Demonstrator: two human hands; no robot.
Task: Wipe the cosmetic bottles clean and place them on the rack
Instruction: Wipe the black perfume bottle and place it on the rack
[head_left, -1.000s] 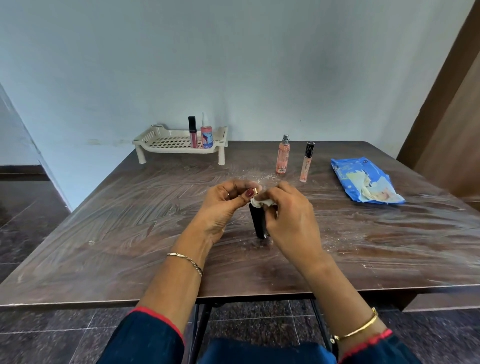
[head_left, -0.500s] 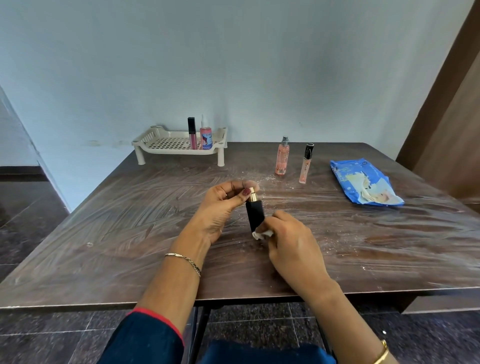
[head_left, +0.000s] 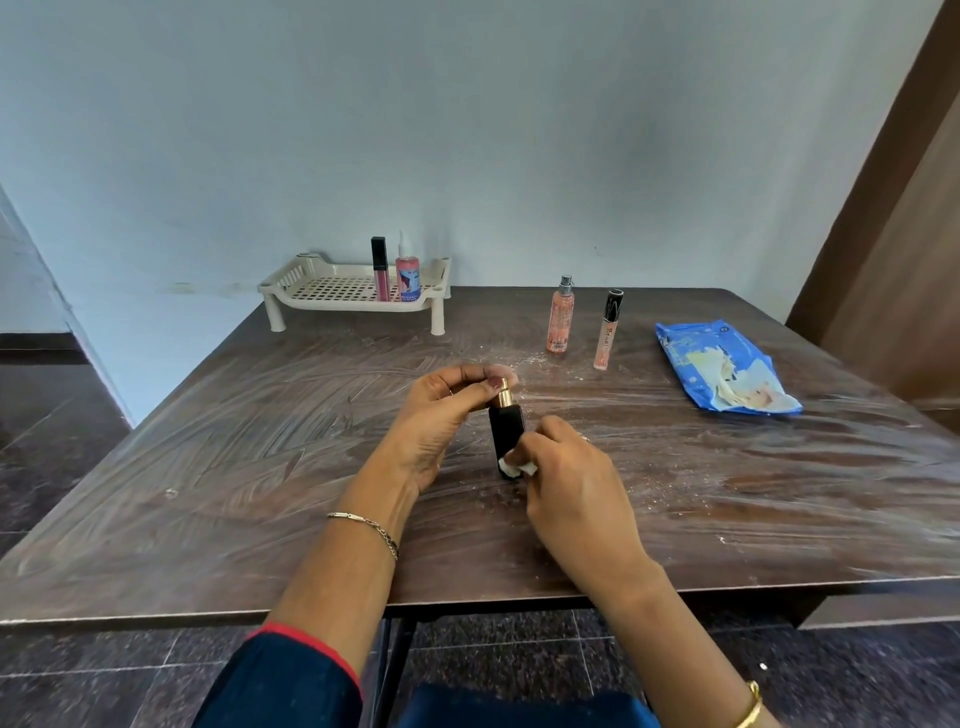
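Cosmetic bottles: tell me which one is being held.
The black bottle with the gold top: the left hand pinches its top, the right hand presses a white wipe near its base. No other bottle is touched.

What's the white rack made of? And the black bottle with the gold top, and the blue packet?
The rack looks like moulded plastic: cream, matte, with a grid of holes. The black bottle is dark and smooth: glass or hard plastic, hard to tell. Its gold cap shines like metal or metallic plastic. The blue packet looks like thin plastic film, wrinkled and shiny.
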